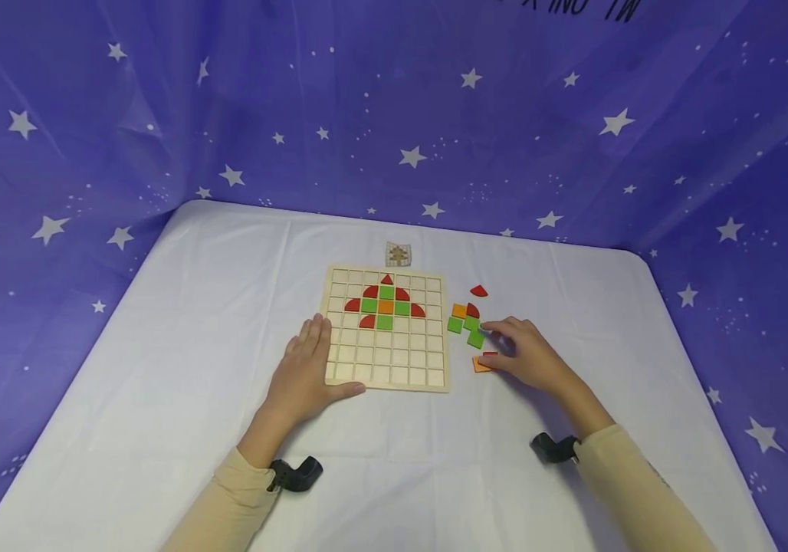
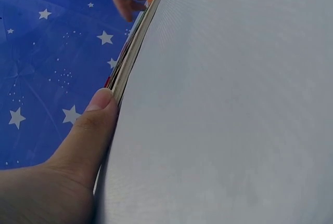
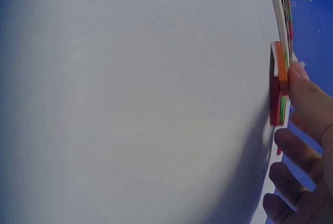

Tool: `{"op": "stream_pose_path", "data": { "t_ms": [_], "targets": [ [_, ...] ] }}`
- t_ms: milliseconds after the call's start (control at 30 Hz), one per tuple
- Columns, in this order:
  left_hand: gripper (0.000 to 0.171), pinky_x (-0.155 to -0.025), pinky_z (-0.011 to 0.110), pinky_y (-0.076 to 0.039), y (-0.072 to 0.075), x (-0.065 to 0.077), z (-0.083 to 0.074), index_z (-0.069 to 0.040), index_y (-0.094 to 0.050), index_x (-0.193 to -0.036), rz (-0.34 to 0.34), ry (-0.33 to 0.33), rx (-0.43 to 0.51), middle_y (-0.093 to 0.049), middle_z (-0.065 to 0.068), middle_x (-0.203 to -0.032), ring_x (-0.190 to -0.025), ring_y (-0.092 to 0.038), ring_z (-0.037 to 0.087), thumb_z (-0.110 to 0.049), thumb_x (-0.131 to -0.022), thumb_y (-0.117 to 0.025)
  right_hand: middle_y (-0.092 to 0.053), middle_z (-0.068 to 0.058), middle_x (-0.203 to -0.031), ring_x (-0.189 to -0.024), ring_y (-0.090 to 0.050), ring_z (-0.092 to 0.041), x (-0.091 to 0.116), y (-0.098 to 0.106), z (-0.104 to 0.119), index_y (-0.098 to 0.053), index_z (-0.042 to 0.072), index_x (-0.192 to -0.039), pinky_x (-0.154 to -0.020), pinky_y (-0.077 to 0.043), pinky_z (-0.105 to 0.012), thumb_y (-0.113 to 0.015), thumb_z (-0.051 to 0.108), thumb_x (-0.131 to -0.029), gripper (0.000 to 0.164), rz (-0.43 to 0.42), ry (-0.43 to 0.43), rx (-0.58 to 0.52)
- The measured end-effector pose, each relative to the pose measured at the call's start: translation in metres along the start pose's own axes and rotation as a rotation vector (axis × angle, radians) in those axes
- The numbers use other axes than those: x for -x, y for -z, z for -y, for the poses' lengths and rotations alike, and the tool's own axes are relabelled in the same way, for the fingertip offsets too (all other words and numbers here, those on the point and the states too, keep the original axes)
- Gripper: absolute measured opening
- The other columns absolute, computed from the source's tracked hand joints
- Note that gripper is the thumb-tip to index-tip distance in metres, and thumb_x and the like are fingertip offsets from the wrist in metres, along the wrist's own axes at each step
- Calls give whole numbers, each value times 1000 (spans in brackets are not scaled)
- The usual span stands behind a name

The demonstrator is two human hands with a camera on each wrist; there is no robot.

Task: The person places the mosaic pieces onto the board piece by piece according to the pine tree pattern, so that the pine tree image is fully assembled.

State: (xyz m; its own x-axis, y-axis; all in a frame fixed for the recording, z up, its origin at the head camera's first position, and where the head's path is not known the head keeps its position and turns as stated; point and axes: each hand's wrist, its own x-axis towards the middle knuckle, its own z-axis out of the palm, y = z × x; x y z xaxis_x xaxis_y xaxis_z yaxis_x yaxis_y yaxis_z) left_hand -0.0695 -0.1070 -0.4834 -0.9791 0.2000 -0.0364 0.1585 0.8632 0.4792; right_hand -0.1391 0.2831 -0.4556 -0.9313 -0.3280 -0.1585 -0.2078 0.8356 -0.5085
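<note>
Left hand on the grid board, right thumb at a half-hidden orange tile

At the center of the head view lies a wooden grid board (image 1: 399,358), partly filled with red, green and orange pieces: a red triangle (image 1: 387,280) at the top, red quarter-circles (image 1: 369,292) flanking green squares (image 1: 385,293), and an orange square (image 1: 385,307) among them. The left hand (image 1: 303,376) rests against the board's left edge and lower-left corner, thumb spread from the fingers, pinching nothing. Right of center, the right hand (image 1: 530,354) has thumb and fingers apart; its thumb touches an orange tile (image 1: 480,366), covering part of it. Only a sliver of a red piece (image 1: 490,353) shows there, so its shape is hard to tell. More loose tiles lie just beyond the fingertips. Both wrist views catch the board nearly edge-on, hiding its pattern. Above the board sits a small card (image 1: 398,254), its print probably a tree, though too small to be certain. The starry backdrop's lettering (image 1: 580,8) is cut off along the top edge, the beige sleeves (image 1: 228,498) along the bottom.
</note>
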Motion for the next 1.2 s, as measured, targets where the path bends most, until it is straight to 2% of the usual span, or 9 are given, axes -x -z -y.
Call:
{"op": "stream_pose_path", "data": {
  "t_ms": [200, 333, 433, 567, 700, 800, 967, 1200],
  "targets": [
    [128, -123, 55, -17, -1, 1, 1, 5, -12, -156, 2, 4, -1, -7, 21, -166, -154, -9, 38, -69, -73, -74, -63, 0, -123, -116, -51, -23, 6, 2, -7, -61, 22, -133, -103, -43, -50, -69, 41, -92, 46, 14, 2, -27],
    [128, -123, 55, -17, -1, -1, 0, 5, -12, -156, -2, -2, 3, -7, 21, -166, -154, -9, 38, -69, -73, -75, -64, 0, -112, -106, -55, -21, 3, 2, -7, -64, 19, -127, -100, -47, -46, -70, 31, -94, 36, 2, 24, -35],
    [128, -124, 55, -17, 0, -1, -1, 5, -13, -156, -7, -3, 4, -8, 21, -166, -155, -9, 38, -68, -72, -75, -62, -2, -101, -96, -55, -20, -4, 1, -6, -64, 17, -125, -91, -49, -40, -68, 26, -95, 31, -7, 6, -57],
    [128, -124, 55, -17, 1, -1, -2, 5, -13, -156, -10, -6, 0, -8, 21, -166, -154, -10, 38, -68, -72, -75, -59, -3, -95, -89, -54, -21, -16, 0, -5, -59, 19, -132, -83, -49, -35, -63, 26, -98, 35, -31, -36, -65],
    [128, -124, 54, -17, 2, 0, -2, 5, -14, -156, -13, -7, -2, -8, 21, -166, -154, -10, 37, -69, -72, -75, -59, -4, -95, -87, -52, -21, -28, 0, -5, -54, 20, -142, -79, -45, -36, -57, 24, -101, 42, -58, -17, -36],
    [128, -123, 55, -18, 2, 0, -2, 5, -14, -156, -14, -8, -6, -9, 21, -166, -154, -10, 37, -68, -72, -75, -57, -4, -95, -85, -50, -21, -37, -1, -3, -54, 22, -143, -75, -42, -35, -55, 25, -102, 42, -64, 1, -18],
    [128, -123, 55, -17, 2, 0, -2, 5, -13, -156, -11, -3, 0, -9, 21, -166, -154, -10, 38, -67, -72, -76, -58, -2, -97, -82, -50, -19, -47, -3, -1, -61, 22, -137, -69, -41, -31, -58, 26, -101, 37, -66, 12, 5],
    [128, -123, 55, -18, -1, -1, 0, 5, -13, -156, -17, -2, -4, -9, 22, -166, -154, -11, 38, -68, -72, -76, -61, -3, -100, -85, -51, -21, -50, -3, -2, -68, 16, -124, -74, -43, -33, -67, 22, -96, 29, -114, 13, 2]
  ]
}}
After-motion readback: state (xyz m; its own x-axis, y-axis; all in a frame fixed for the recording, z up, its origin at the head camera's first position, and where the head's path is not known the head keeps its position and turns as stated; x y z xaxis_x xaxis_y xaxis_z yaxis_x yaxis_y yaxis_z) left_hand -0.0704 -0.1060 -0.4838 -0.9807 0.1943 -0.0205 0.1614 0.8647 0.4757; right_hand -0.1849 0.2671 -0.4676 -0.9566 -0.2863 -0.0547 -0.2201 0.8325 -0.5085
